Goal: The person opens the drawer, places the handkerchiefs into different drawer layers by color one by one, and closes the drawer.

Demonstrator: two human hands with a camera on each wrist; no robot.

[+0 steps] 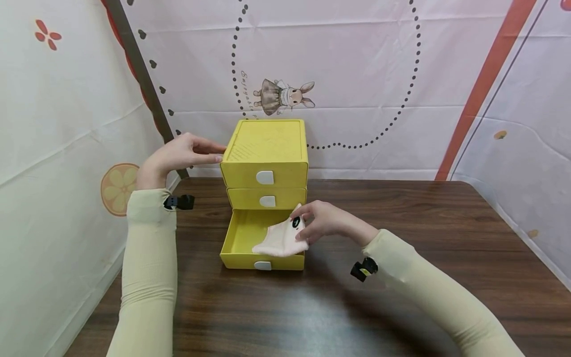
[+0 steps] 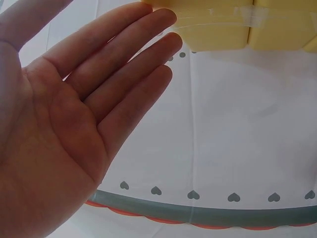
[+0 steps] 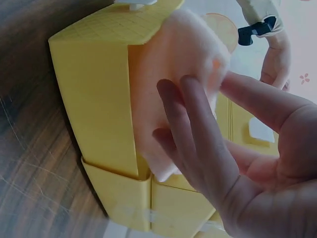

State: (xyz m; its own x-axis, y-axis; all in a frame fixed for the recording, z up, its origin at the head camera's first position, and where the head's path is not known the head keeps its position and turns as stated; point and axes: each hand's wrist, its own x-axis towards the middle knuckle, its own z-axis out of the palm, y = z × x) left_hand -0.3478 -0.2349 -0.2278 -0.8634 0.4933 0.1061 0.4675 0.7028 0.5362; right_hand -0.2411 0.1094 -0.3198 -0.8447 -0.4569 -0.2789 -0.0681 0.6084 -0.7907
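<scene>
A yellow drawer unit (image 1: pixel 271 141) with white pull tabs stands on the table, its bottom drawer (image 1: pixel 226 240) pulled out. Over that drawer's right side and front edge is a soft, fuzzy pale pink cloth (image 1: pixel 277 240) with a dark oval mark; its exact kind cannot be made out. My right hand (image 1: pixel 324 220) holds the cloth between thumb and fingers, as the right wrist view also shows on the cloth (image 3: pixel 173 59). At the unit's upper left side, my left hand (image 1: pixel 176 154) touches it with fingertips, fingers straight in the left wrist view.
The dark wooden table (image 1: pixel 401 223) extends right and in front of the unit. Behind it hangs a printed cloth backdrop (image 1: pixel 357 74) with a rabbit picture, and a similar sheet (image 1: pixel 67 124) covers the left side. The middle drawer (image 1: pixel 243 198) and top drawer (image 1: pixel 241 173) are closed.
</scene>
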